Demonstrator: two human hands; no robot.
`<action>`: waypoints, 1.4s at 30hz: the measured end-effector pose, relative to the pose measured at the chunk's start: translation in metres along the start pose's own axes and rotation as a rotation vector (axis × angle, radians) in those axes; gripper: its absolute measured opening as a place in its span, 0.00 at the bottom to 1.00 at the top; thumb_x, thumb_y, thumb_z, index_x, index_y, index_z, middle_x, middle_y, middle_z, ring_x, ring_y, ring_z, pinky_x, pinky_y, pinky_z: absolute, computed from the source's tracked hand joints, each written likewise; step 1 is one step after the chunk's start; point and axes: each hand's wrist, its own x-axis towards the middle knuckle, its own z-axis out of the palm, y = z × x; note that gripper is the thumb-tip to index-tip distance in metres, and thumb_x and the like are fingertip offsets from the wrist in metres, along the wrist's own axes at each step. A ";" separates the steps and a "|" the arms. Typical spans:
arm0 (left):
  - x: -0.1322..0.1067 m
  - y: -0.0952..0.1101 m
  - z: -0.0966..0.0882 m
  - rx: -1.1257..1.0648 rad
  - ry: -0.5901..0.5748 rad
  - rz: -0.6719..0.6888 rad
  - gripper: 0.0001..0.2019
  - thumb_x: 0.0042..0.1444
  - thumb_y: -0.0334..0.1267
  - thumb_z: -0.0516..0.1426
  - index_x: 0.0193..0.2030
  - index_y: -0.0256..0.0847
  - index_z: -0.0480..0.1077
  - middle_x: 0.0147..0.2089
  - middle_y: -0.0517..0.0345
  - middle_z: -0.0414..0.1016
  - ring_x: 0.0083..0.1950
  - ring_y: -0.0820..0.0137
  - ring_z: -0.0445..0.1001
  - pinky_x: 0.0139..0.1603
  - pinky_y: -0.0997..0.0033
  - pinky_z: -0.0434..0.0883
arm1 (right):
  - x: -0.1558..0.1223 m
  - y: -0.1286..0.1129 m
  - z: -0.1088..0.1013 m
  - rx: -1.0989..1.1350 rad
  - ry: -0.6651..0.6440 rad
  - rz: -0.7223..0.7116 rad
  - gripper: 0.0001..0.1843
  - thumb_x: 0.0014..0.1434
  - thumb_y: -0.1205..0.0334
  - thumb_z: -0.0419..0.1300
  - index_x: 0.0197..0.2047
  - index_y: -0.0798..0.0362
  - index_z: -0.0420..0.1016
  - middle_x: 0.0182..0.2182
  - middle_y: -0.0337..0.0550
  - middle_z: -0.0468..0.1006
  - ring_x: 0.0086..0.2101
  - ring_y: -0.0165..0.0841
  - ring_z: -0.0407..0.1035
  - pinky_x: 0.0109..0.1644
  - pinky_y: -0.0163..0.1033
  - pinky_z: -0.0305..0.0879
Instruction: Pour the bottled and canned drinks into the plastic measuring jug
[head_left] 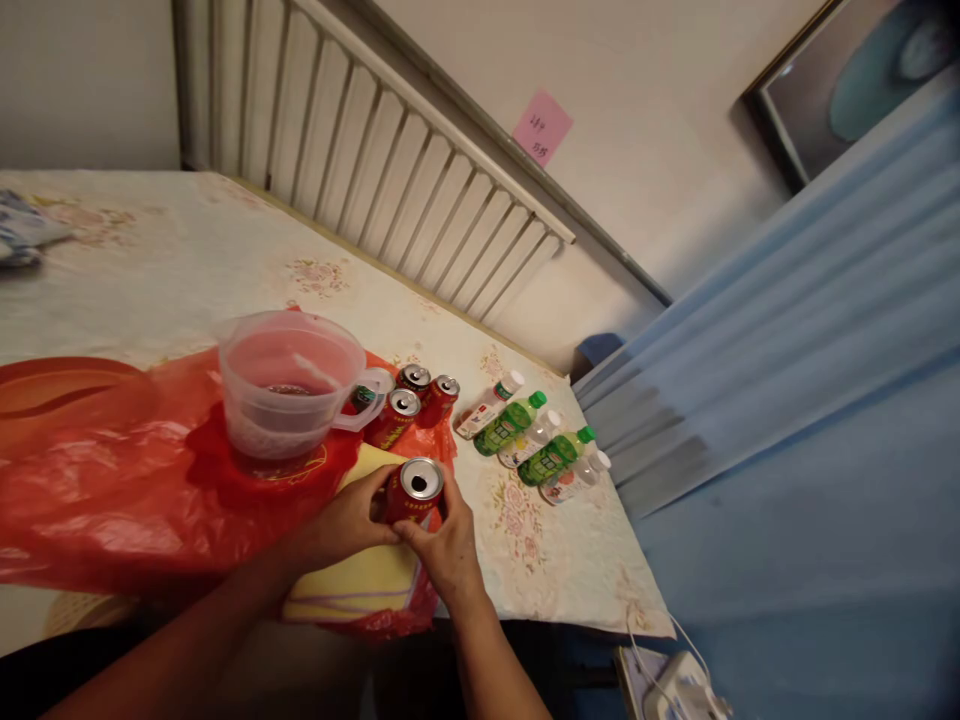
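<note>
Between my two hands stands an upright red drink can (414,497), its top opened. My left hand (358,515) wraps the can's left side, and my right hand (450,545) grips its right side with the thumb across the front. Beneath them lies a folded yellow cloth (352,582); whether the can rests on it is hidden. Left of the can is a clear plastic measuring jug (281,400) with some dark, foamy liquid at the bottom. Behind the can, several more cans (396,418) stand grouped by the jug's handle.
Red plastic sheeting (150,470) covers part of the floral tablecloth (517,520). An orange tray (67,390) is at the left. Several bottles (536,440) form a row on the right. A radiator (405,150) lines the wall, a blue curtain (787,400) hangs right, and a power strip (682,690) sits low.
</note>
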 end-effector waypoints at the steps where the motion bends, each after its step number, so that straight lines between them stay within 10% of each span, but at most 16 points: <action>1: 0.000 -0.001 0.001 -0.020 -0.015 -0.014 0.39 0.43 0.36 0.69 0.64 0.40 0.62 0.60 0.48 0.74 0.60 0.54 0.73 0.61 0.56 0.71 | 0.000 0.000 -0.001 -0.001 -0.001 -0.004 0.44 0.41 0.68 0.72 0.64 0.49 0.70 0.56 0.44 0.78 0.59 0.45 0.69 0.66 0.49 0.63; 42: 0.000 -0.013 -0.003 -0.088 -0.038 -0.010 0.41 0.40 0.33 0.67 0.64 0.41 0.62 0.60 0.49 0.74 0.59 0.55 0.73 0.61 0.56 0.70 | -0.001 0.014 0.002 0.059 -0.014 0.027 0.43 0.41 0.69 0.73 0.63 0.50 0.71 0.57 0.44 0.78 0.59 0.45 0.69 0.67 0.48 0.62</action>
